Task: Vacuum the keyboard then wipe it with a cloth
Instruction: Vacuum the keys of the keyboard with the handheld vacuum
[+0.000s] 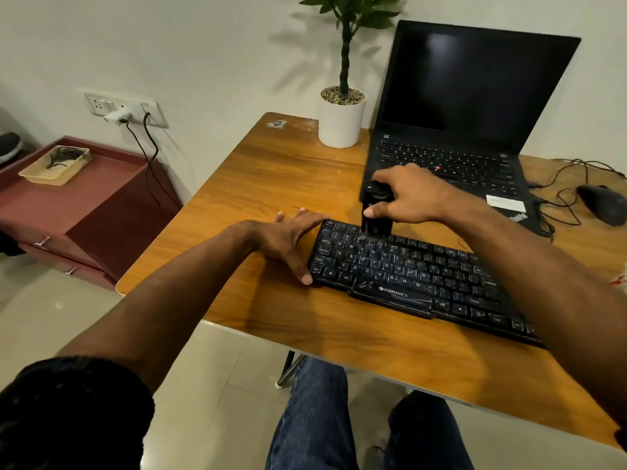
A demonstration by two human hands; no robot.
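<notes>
A black keyboard (417, 276) lies at an angle on the wooden table (278, 171). My right hand (412, 195) grips a small black handheld vacuum (376, 212) held upright, its nozzle touching the top key rows near the keyboard's left end. My left hand (288, 239) lies flat on the table against the keyboard's left edge, thumb at its front corner, fingers spread. No cloth is in view.
An open black laptop (475, 106) stands behind the keyboard. A white potted plant (342, 120) is at the back, a black mouse (602, 203) and cables at the far right. A maroon cabinet (84, 205) with a tray stands left of the table.
</notes>
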